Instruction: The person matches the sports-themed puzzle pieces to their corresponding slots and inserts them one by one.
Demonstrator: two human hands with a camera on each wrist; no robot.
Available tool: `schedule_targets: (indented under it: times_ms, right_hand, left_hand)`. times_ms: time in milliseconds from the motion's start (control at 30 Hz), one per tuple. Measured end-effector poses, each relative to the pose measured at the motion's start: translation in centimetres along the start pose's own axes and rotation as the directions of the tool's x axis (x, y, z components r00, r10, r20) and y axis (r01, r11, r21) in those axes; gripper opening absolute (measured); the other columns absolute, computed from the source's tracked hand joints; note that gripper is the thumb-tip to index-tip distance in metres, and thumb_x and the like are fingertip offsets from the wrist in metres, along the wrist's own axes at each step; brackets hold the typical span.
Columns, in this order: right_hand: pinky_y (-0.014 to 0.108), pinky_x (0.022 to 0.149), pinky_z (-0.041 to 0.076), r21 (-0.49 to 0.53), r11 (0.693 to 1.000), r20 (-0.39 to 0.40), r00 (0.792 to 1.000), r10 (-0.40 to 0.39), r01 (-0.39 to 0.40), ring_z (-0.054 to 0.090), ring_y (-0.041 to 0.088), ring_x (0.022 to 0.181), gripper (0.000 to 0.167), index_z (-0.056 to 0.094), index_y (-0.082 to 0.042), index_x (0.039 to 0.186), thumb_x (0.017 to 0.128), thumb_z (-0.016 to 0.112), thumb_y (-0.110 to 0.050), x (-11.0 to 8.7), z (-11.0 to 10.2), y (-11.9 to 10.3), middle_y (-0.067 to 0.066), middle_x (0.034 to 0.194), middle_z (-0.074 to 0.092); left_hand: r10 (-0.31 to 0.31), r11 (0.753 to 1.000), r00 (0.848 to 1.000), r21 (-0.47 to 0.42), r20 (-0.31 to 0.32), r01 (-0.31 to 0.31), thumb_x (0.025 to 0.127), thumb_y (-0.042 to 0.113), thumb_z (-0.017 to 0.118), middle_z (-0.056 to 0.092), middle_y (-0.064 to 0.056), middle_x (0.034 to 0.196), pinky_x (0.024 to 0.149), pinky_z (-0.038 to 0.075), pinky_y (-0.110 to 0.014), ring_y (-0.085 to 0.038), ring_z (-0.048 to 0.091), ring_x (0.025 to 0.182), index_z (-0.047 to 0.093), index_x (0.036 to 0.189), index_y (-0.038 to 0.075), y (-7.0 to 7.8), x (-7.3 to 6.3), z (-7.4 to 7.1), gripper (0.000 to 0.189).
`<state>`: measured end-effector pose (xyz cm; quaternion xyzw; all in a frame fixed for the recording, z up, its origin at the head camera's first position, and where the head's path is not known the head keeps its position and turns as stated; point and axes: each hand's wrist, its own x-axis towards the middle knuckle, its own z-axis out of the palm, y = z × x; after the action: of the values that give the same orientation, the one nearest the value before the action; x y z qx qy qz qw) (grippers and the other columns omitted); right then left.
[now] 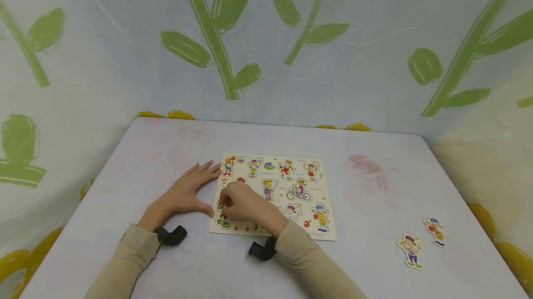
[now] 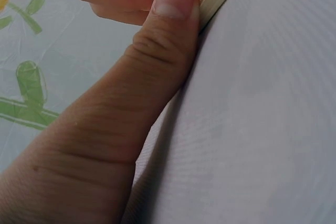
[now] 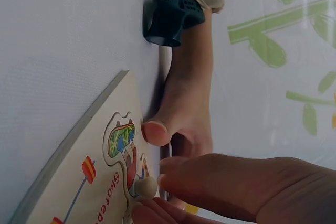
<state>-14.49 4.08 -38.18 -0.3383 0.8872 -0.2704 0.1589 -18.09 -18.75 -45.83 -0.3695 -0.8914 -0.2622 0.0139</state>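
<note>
A wooden knob puzzle board (image 1: 300,233) printed with sports figures lies on the table. My left hand (image 1: 187,192) rests at its left side, fingers spread, with the thumb (image 2: 176,1) against the board's edge. Over the lower left of the board, my right hand (image 1: 247,202) pinches the round knob (image 3: 146,186) of the skateboarder puzzle piece (image 3: 122,139) between thumb and fingers. That piece lies at its matching outline beside the printed word; its upper part is hidden by the fingers.
Two loose figure pieces, one in purple trousers (image 1: 411,252) and one with a blue cap (image 1: 435,232), lie on the table (image 1: 366,262) to the right. Several other figures, such as the cyclist (image 1: 299,190), sit on the board. A flowered cloth (image 1: 354,81) hangs behind.
</note>
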Motion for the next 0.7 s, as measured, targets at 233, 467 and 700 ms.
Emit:
schedule_targets:
  times_ms: [233, 467, 700]
  right_hand:
    - [0.017, 0.061, 0.045, 0.013, 1.0, -0.012, 1.0, -0.012, 0.012, 0.051, 0.005, 0.068, 0.015, 0.073, -0.005, 0.102, 0.089, 0.072, -0.014, -1.6, -0.9, -0.4, 0.003, 0.092, 0.064]
    - [0.021, 0.064, 0.048, -0.072, 0.997, -0.058, 0.998, 0.015, -0.019, 0.054, 0.005, 0.068, 0.024, 0.072, -0.006, 0.111, 0.09, 0.071, -0.018, -4.0, -2.7, 0.6, 0.004, 0.1, 0.068]
    - [0.025, 0.062, 0.049, -0.044, 0.996, -0.107, 0.992, 0.067, -0.072, 0.055, 0.008, 0.066, 0.02, 0.072, -0.006, 0.107, 0.09, 0.071, -0.018, -6.9, -3.9, 2.7, 0.001, 0.09, 0.063]
  left_hand:
    - [0.008, 1.0, 1.0, 0.007, -0.016, -0.008, 0.06, 0.074, 0.077, 0.034, -0.007, 0.159, 0.12, 0.014, -0.056, -0.035, 0.022, 0.148, 0.043, 0.151, 0.01, -0.1, -0.1, 0.1, 0.116]
    - [-0.004, 1.0, 1.0, 0.005, -0.009, 0.004, 0.059, 0.075, 0.077, 0.033, -0.007, 0.16, 0.12, 0.014, -0.056, -0.035, 0.021, 0.148, 0.042, 0.151, 0.009, -0.1, -0.1, 0.1, 0.118]
    - [-0.017, 1.0, 1.0, 0.009, 0.011, 0.017, 0.06, 0.077, 0.075, 0.031, -0.005, 0.161, 0.122, 0.011, -0.053, -0.033, 0.019, 0.15, 0.04, 0.152, 0.011, -0.2, 0.0, 0.2, 0.119]
